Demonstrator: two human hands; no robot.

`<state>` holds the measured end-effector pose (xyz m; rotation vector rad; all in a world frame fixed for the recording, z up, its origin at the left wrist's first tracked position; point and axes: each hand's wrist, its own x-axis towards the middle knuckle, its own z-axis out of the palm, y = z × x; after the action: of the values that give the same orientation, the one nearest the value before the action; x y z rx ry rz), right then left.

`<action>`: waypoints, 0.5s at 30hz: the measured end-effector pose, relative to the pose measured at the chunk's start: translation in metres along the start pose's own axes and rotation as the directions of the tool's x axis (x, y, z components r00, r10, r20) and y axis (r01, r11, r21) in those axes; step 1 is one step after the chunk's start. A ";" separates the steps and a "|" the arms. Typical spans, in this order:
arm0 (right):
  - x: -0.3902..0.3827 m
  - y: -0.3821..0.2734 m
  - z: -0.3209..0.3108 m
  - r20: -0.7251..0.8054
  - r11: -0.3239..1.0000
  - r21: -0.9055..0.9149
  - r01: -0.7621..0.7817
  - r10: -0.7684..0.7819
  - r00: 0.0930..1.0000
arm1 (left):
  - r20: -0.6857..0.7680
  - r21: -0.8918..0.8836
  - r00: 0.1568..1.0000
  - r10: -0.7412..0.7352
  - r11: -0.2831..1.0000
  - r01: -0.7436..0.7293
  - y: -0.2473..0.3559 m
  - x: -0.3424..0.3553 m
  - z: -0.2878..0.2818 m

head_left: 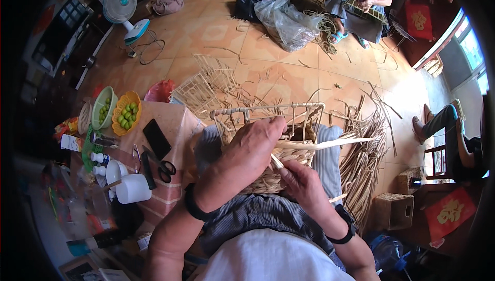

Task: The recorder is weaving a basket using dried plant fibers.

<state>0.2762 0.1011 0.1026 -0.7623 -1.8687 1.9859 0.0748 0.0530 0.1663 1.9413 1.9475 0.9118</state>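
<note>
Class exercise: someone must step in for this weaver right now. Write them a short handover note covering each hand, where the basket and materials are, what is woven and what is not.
Left hand: laid over the front of the half-woven basket, steadying it on the lap.
Right hand: pinching a pale straw strip that runs out to the right from the basket's side.
Materials: a bundle of loose straw lies on the floor to the right; scissors are on the small table to the left.
Done: the lower part of the basket is woven.
Left: the upper wire frame is bare.
</note>
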 end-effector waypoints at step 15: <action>0.036 -0.043 -0.016 0.033 0.306 -0.913 0.271 -0.606 0.795 | 0.112 0.014 0.994 -0.014 1.000 0.012 0.006 -0.006 -0.010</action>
<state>0.2501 0.1391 0.1389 -0.5952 -2.4808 0.3324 0.0744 0.0446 0.1759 1.9406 1.9050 0.7704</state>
